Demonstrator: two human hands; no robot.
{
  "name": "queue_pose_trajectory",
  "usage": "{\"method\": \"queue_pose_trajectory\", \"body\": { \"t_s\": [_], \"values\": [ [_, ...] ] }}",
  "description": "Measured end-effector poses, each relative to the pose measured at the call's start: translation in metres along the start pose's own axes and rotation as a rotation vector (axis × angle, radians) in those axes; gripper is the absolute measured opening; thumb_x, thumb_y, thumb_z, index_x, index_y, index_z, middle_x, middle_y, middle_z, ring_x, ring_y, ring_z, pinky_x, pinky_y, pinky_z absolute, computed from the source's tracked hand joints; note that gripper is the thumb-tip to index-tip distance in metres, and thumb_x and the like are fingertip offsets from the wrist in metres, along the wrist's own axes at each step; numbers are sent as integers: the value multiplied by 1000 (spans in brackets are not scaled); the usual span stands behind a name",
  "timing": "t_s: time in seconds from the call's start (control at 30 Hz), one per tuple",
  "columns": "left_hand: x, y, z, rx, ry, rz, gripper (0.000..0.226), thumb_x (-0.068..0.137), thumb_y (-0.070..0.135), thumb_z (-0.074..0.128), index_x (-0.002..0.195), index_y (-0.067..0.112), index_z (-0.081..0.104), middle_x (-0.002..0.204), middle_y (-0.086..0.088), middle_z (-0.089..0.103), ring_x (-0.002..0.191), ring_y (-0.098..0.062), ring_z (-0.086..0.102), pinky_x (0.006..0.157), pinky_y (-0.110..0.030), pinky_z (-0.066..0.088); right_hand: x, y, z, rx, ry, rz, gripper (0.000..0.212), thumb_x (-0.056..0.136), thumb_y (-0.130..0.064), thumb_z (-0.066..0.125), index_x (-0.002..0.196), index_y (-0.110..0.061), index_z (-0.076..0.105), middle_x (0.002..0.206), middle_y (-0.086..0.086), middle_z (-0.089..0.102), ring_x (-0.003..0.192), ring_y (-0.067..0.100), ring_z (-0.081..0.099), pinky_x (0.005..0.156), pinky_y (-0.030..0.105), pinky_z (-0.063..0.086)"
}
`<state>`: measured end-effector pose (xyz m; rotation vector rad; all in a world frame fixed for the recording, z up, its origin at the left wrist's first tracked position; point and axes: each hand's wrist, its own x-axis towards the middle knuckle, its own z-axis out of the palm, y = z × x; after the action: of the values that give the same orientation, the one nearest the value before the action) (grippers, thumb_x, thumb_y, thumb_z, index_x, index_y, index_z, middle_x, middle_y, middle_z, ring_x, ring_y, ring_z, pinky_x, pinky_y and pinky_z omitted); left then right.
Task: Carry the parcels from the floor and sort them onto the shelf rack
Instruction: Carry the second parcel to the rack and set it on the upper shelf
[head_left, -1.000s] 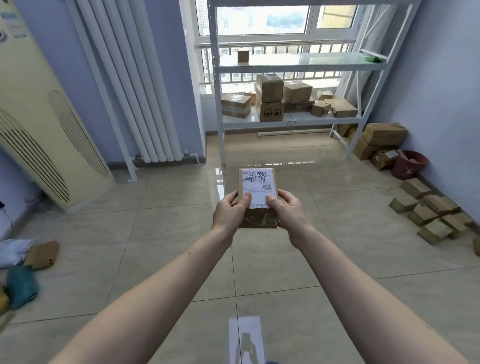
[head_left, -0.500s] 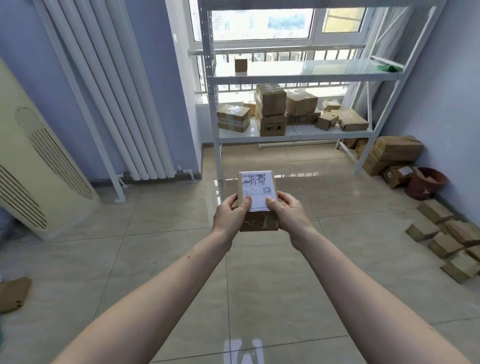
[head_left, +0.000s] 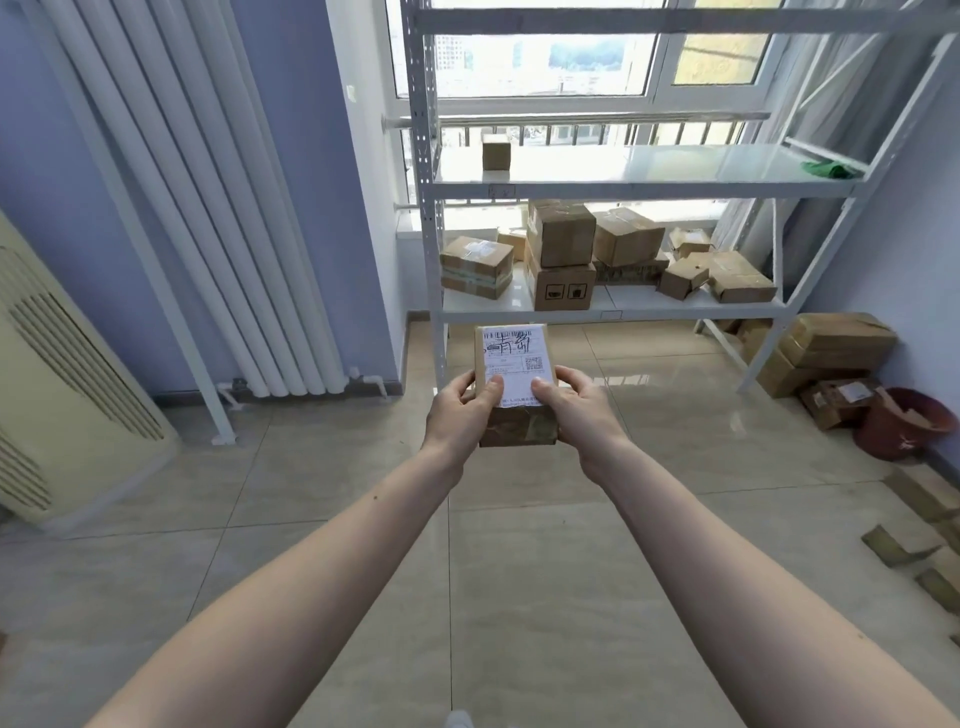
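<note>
I hold a small brown parcel (head_left: 514, 364) with a white shipping label on top, out in front of me at chest height. My left hand (head_left: 460, 410) grips its left side and my right hand (head_left: 576, 405) grips its right side, thumbs on the label. Ahead stands the white shelf rack (head_left: 428, 218) against the window. Its lower shelf carries several cardboard boxes (head_left: 561, 254). One small box (head_left: 496, 151) stands alone on the shelf above.
A white radiator (head_left: 223, 208) lines the left wall, and a cream air-conditioner unit (head_left: 57, 374) leans at far left. Boxes (head_left: 831, 348) and a red bucket (head_left: 904, 423) sit by the right wall. Small parcels (head_left: 904, 545) lie on the tiled floor at right.
The rack has come closer and larger in view as I walk toward it with the parcel. My grip on the parcel is unchanged.
</note>
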<state>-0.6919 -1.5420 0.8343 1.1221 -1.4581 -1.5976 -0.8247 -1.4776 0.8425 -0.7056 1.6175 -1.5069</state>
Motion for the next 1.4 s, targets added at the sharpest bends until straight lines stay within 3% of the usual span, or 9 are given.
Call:
{"method": "queue_pose_trajectory", "body": {
  "t_s": [0.17, 0.43, 0.57, 0.7, 0.8, 1.03, 1.13, 1.23, 1.4],
  "values": [
    [84, 26, -7, 6, -37, 22, 42, 93, 37, 64, 131, 20, 62, 116, 0, 75, 102, -18, 73, 92, -38, 59, 78, -31, 21, -9, 15, -19, 49, 92, -21, 64, 136, -10, 47, 121, 10, 69, 105, 25, 69, 87, 41, 55],
    [210, 64, 1, -5, -60, 48, 38, 96, 33, 61, 131, 19, 62, 116, -1, 74, 99, -17, 73, 77, -26, 59, 198, -70, 36, -22, 72, -47, 36, 90, -24, 67, 119, -19, 45, 116, 11, 67, 101, 25, 70, 90, 46, 57],
    [275, 80, 15, 6, -66, 59, 40, 96, 34, 61, 133, 19, 61, 117, -2, 74, 102, -18, 72, 89, -34, 59, 265, -85, 32, -17, 53, -57, 39, 89, -25, 68, 121, -19, 45, 118, 11, 67, 101, 24, 70, 89, 46, 58],
    [340, 103, 31, 24, -83, 102, 38, 98, 33, 58, 133, 19, 60, 116, -1, 73, 100, -16, 72, 83, -28, 60, 335, -110, 25, -7, 7, -91, 42, 90, -25, 67, 124, -17, 45, 119, 11, 67, 103, 25, 69, 93, 49, 56],
    [385, 121, 43, 51, -83, 121, 39, 95, 34, 61, 133, 24, 61, 118, -1, 73, 106, -20, 71, 94, -37, 58, 382, -132, 20, -25, -10, -111, 42, 88, -23, 67, 124, -18, 46, 120, 10, 68, 104, 24, 68, 95, 49, 54],
    [477, 166, 65, 104, -73, 159, 49, 80, 40, 67, 128, 30, 62, 121, -2, 69, 109, -24, 68, 91, -41, 59, 478, -180, 11, -14, -76, -159, 45, 89, -12, 65, 129, -16, 47, 115, 4, 70, 92, 15, 68, 68, 23, 51],
    [518, 185, 70, 117, -75, 180, 61, 73, 43, 71, 131, 31, 60, 122, 2, 70, 110, -21, 68, 96, -42, 56, 516, -202, 11, -11, -87, -194, 49, 88, -10, 66, 131, -16, 46, 109, 1, 69, 91, 13, 68, 71, 24, 54],
    [559, 206, 73, 125, -81, 221, 58, 77, 33, 73, 133, 25, 58, 121, 0, 71, 110, -21, 68, 95, -39, 56, 554, -223, 14, -3, -91, -239, 56, 85, -11, 69, 136, -18, 46, 113, 2, 68, 98, 17, 68, 88, 34, 56],
    [625, 244, 73, 113, -79, 313, 57, 85, 25, 74, 138, 18, 52, 127, -3, 64, 114, -21, 64, 92, -33, 56, 616, -258, 25, -26, -79, -332, 65, 80, -15, 73, 139, -20, 45, 122, 6, 65, 105, 23, 66, 92, 40, 56]
  ]
}}
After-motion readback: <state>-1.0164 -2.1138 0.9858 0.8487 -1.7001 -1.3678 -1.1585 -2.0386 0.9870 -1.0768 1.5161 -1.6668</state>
